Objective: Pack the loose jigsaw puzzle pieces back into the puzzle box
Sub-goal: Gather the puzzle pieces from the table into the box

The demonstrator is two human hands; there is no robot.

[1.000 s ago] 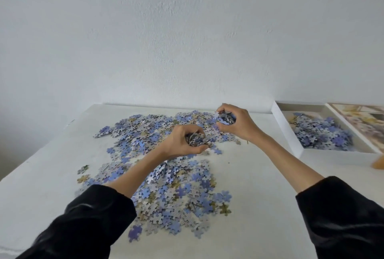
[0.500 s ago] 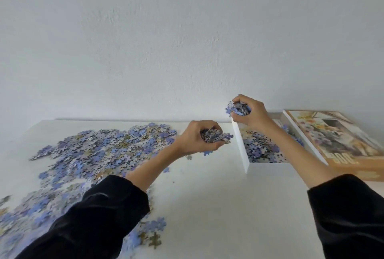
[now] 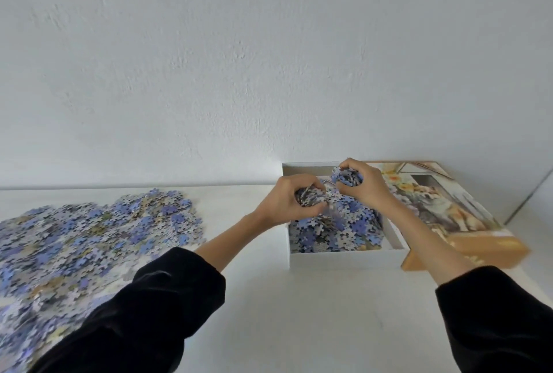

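Head | left hand [image 3: 284,202], right hand [image 3: 369,190] grip pieces [image 3: 347,177] over box [image 3: 344,259]

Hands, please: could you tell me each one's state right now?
Left hand: grips puzzle pieces.
Right hand: grips puzzle pieces too.

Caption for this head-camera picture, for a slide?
Left hand and right hand grip blue jigsaw pieces above the open white cardboard box; a loose pile awaits.

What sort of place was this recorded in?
Likely a plain indoor room, perhaps at home: a white table against a bare white wall, with a puzzle box and loose puzzle pieces on it.
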